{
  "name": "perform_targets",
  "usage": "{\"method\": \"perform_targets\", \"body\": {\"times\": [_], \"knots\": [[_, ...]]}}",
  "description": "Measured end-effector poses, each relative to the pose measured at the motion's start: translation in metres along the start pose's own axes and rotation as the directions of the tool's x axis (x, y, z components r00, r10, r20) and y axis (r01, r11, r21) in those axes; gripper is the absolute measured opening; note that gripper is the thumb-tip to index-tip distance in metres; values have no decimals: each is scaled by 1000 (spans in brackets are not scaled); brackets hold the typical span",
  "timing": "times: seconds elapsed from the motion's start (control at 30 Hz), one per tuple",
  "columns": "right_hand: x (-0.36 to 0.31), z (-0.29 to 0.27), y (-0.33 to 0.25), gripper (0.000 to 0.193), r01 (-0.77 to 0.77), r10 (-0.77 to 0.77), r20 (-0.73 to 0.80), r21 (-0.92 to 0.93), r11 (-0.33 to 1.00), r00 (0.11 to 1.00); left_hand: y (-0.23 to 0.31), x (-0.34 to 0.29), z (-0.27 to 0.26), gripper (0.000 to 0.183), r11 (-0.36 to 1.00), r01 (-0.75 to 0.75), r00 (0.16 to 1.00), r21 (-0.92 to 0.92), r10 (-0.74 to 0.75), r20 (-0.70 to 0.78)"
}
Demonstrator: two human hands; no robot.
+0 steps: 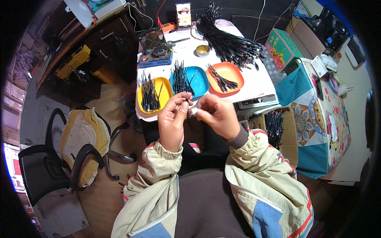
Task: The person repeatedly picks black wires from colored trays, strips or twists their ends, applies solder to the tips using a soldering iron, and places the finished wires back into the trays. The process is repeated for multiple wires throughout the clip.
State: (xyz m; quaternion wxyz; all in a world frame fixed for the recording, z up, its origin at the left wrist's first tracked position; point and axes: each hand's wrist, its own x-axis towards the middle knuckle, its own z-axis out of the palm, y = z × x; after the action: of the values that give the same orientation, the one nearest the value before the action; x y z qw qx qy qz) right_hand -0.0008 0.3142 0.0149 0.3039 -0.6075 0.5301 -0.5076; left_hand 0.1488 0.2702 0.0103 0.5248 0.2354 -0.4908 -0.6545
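The left hand (173,118) has its grip on a black cable (187,99); I cannot tell whether the right hand (219,115) grasps anything. Blue tray (201,83), twelve o'clock.

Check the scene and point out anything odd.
A few small black pieces lie on the floor near the chair, away from the trays; they look dropped, though they are too small to identify.

Colour key. Trays: yellow (167,94), blue (202,82) and orange (231,70). Cables (148,94): black. Table covering (260,81): white. Jacket (154,192): cream, red-trimmed, with blue panels. Inner top (216,200): dark grey-brown. Side cloth (311,158): teal and white, mandala-patterned. Neighbouring cloth (340,133): pale with red flowers. Seat cushion (82,131): yellow, cream-centred.
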Motion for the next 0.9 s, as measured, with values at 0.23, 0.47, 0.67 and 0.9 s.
{"method": "perform_targets", "body": {"times": [0.23,0.47,0.67,0.9], "knots": [[12,-14,-5,15,-5,6,-3,189,982,1000,-7,-4,0,13,988,4,1000,155,-4,-5],[11,-6,-2,10,-144,170,24,656,741,985,-4,-6,0,12,998,-55,998,-17,55,3],[9,-5,-2,10,-71,76,10,512,856,997,-5,-10,1,12,989,-81,997,121,81,12],[8,-3,6,10,-190,153,121,780,597,981,-5,-14,4,12,997,-54,999,58,53,12]]}}
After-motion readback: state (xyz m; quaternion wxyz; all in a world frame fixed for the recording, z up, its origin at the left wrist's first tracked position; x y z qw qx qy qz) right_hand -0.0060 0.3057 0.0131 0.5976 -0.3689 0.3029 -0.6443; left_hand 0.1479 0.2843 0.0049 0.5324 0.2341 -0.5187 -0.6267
